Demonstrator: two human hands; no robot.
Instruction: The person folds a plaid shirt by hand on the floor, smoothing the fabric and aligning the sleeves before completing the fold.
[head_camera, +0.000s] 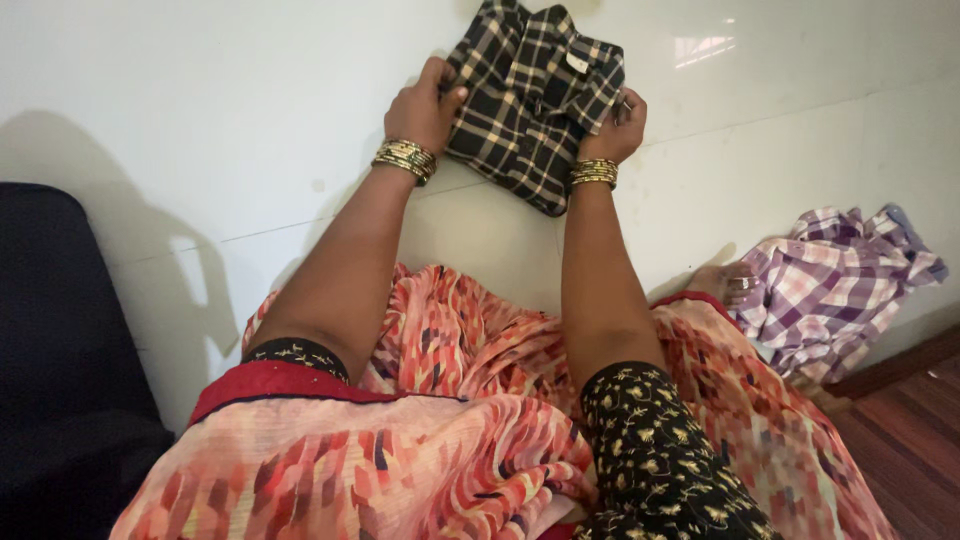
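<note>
A folded black-and-cream checked shirt lies on the white tiled floor ahead of me, collar pointing away. My left hand grips its left edge, thumb over the cloth. On the shirt's right edge my right hand is closed, fingers tucked under the fabric. Both wrists carry gold bangles. My arms reach out over my lap, which is draped in pink and orange patterned cloth.
A crumpled purple-and-white checked garment lies on the floor at the right, next to my bare foot. A dark cushion or seat fills the left side. Brown wood flooring begins at the lower right.
</note>
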